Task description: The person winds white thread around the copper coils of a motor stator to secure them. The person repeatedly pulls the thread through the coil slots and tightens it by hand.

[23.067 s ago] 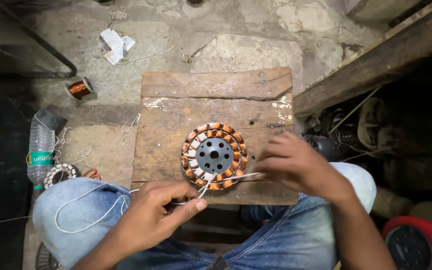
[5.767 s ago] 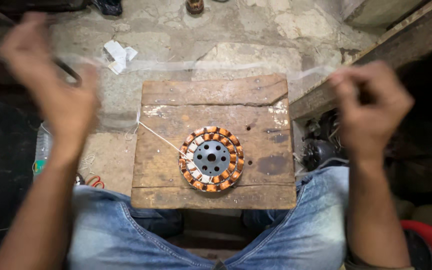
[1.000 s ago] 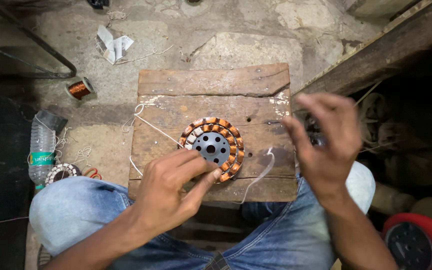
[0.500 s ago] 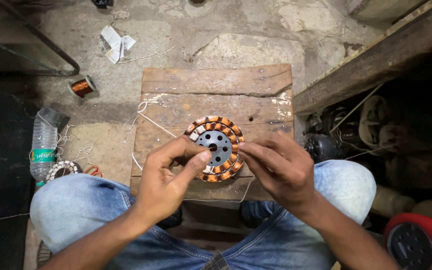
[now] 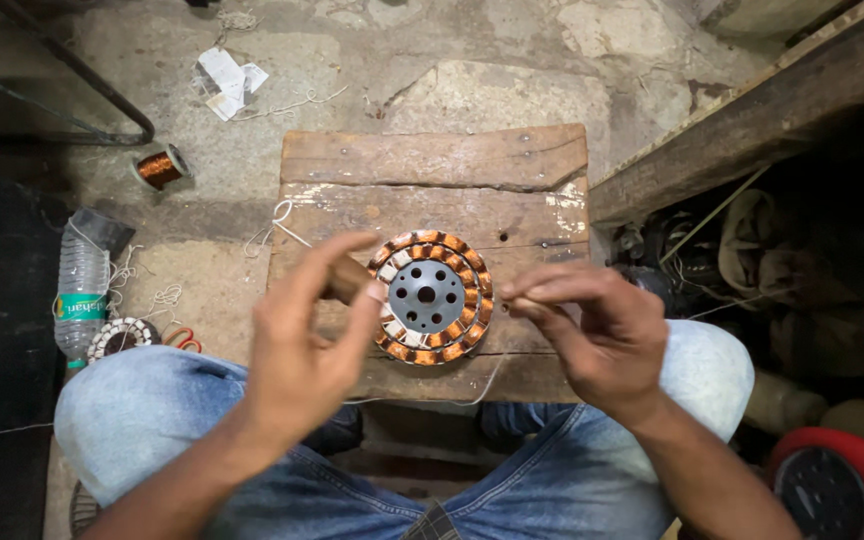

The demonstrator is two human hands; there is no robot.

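Lying flat at the centre of the wooden bench [image 5: 432,160], the copper-wound stator [image 5: 430,297] is seen with its bore axis pointing up at the camera. Left hand [image 5: 302,350] is raised beside its left rim, fingers loosely curled, nothing visibly gripped. Right hand [image 5: 602,330] fingers are pinched on a thin white thread [image 5: 492,375] trailing over the near bench edge. Bare board is left behind the stator.
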